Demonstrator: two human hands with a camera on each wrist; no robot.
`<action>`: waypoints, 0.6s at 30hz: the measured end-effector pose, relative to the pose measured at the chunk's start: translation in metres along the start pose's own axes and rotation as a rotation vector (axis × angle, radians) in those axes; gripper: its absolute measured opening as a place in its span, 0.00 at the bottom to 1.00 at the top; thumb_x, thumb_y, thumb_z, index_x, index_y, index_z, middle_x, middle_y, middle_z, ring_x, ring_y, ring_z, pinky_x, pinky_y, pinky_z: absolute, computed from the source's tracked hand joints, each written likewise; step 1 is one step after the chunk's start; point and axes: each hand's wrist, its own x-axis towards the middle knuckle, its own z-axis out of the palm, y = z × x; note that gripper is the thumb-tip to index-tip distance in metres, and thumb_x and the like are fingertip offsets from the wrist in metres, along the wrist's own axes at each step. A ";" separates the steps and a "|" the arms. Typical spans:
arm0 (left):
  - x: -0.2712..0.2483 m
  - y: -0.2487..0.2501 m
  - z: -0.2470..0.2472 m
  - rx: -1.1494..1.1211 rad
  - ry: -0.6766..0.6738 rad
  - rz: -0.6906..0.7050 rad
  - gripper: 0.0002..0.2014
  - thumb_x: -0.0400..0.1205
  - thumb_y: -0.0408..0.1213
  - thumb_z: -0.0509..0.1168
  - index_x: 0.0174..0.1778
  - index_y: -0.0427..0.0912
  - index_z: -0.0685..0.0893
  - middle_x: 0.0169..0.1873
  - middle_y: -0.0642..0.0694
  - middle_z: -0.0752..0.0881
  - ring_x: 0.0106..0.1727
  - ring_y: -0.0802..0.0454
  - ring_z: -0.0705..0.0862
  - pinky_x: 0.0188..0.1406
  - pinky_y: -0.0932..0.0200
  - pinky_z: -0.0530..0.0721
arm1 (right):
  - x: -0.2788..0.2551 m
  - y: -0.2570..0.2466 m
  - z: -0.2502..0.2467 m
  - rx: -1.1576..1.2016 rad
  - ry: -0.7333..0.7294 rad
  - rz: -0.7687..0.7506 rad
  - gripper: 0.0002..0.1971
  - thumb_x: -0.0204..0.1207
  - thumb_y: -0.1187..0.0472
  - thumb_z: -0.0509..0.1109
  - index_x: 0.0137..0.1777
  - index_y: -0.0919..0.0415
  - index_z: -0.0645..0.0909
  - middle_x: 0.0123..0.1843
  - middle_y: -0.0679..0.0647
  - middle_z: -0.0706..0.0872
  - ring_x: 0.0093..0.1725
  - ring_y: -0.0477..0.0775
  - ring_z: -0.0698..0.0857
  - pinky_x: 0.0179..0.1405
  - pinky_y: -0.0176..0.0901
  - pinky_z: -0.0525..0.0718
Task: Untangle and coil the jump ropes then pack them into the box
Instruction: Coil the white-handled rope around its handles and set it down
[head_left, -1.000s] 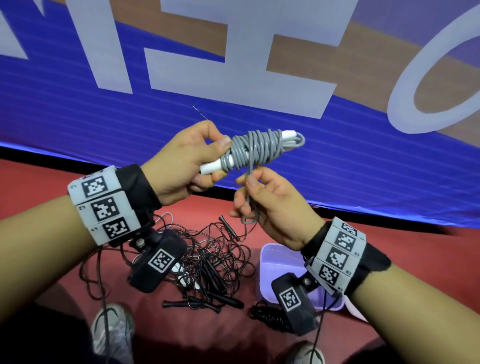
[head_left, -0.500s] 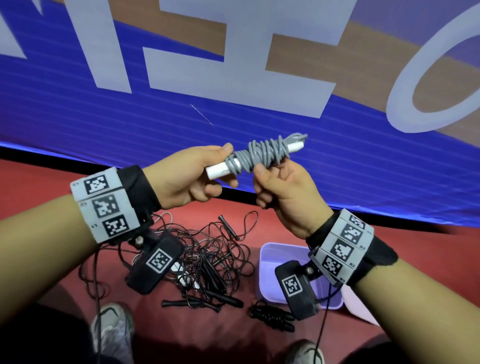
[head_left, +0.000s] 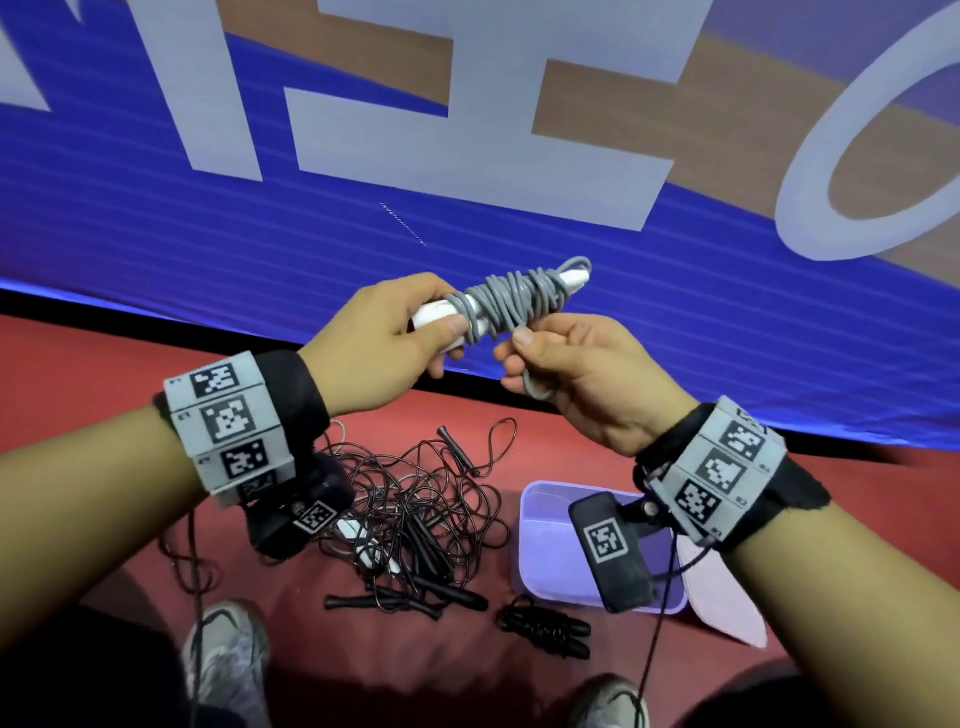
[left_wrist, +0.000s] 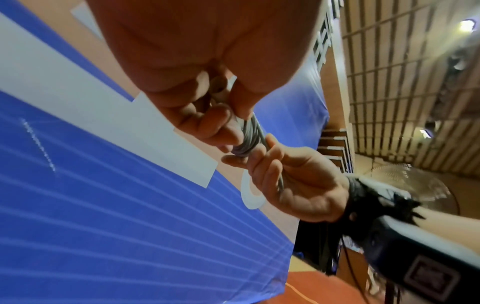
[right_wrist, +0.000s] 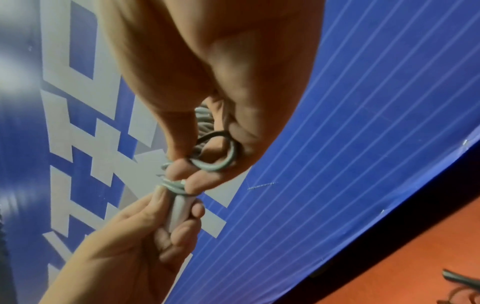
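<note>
A grey jump rope (head_left: 511, 299) is wound many times round its white handles (head_left: 439, 316). My left hand (head_left: 395, 338) grips the handles' left end, thumb on top. My right hand (head_left: 550, 358) pinches the last grey loop (head_left: 537, 387) just under the bundle; that loop (right_wrist: 221, 156) curls across its fingers. The bundle (left_wrist: 249, 137) sits between both hands in the left wrist view. On the red floor below lie a tangle of black jump ropes (head_left: 421, 514), a coiled black rope (head_left: 545, 626) and the lilac box (head_left: 540, 551), which stands open.
A blue banner with large white letters (head_left: 467, 130) hangs close in front. The box's pale lid (head_left: 727, 597) lies to its right. My shoes (head_left: 228, 654) are at the lower edge, beside the rope pile. Black cables hang from both wrist cameras.
The bundle has come down a little and tilted. My right hand has drawn the last short loop of grey rope down below the bundle, where it held the coils half a second ago.
</note>
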 end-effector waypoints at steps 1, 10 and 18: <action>0.001 0.000 0.000 -0.076 -0.020 -0.026 0.06 0.86 0.42 0.63 0.51 0.45 0.83 0.34 0.44 0.90 0.32 0.44 0.85 0.32 0.52 0.79 | 0.000 -0.002 -0.002 -0.023 0.004 0.002 0.06 0.83 0.68 0.67 0.44 0.67 0.82 0.35 0.56 0.88 0.30 0.45 0.85 0.37 0.37 0.88; 0.006 0.010 0.004 -0.725 -0.092 -0.326 0.13 0.89 0.36 0.57 0.55 0.32 0.83 0.32 0.40 0.86 0.28 0.53 0.77 0.20 0.69 0.70 | 0.000 0.006 0.002 -0.205 0.099 -0.167 0.12 0.87 0.58 0.64 0.45 0.64 0.83 0.28 0.53 0.75 0.23 0.46 0.68 0.28 0.40 0.74; 0.001 0.010 0.007 -0.896 -0.247 -0.455 0.16 0.77 0.41 0.61 0.55 0.34 0.83 0.38 0.37 0.88 0.31 0.50 0.85 0.24 0.65 0.80 | -0.002 0.006 0.005 0.110 0.026 -0.097 0.20 0.87 0.58 0.62 0.32 0.54 0.82 0.26 0.50 0.70 0.23 0.44 0.64 0.27 0.36 0.71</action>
